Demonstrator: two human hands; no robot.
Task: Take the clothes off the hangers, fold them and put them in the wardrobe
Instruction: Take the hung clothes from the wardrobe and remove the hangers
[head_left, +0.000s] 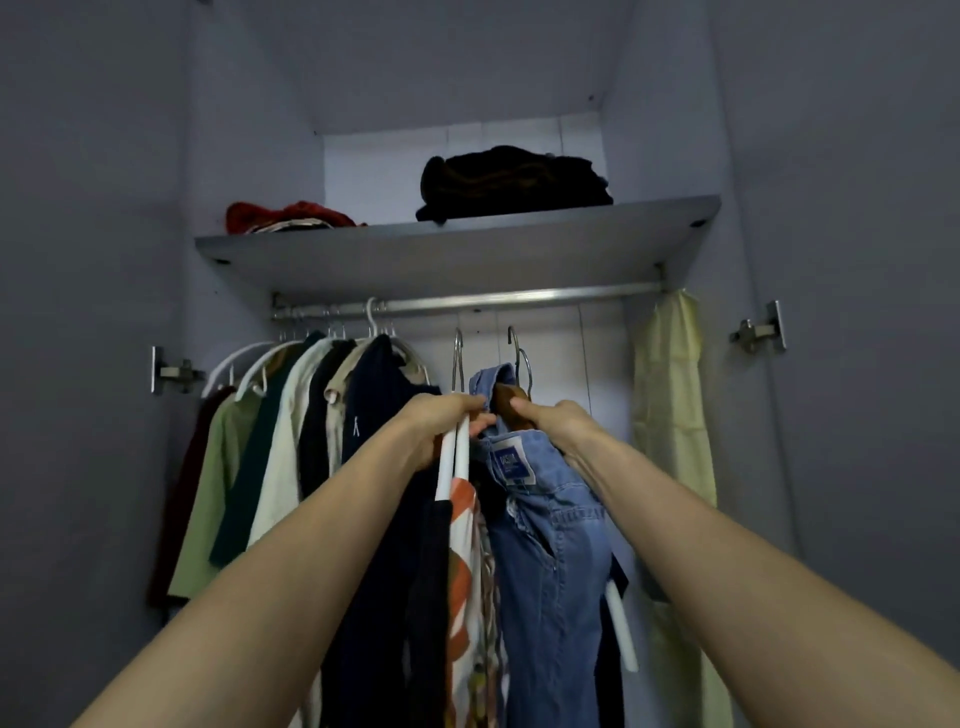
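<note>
Below the rail (467, 301), left hand (441, 423) grips white hangers (453, 457); right hand (550, 421) clasps the denim shirt (550, 545)'s wooden hanger (506, 402). Removal step; next, probably carry them clear.

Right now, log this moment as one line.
left hand: grips white hangers | right hand: grips wooden hanger | denim garment: on hanger, off rail
</note>
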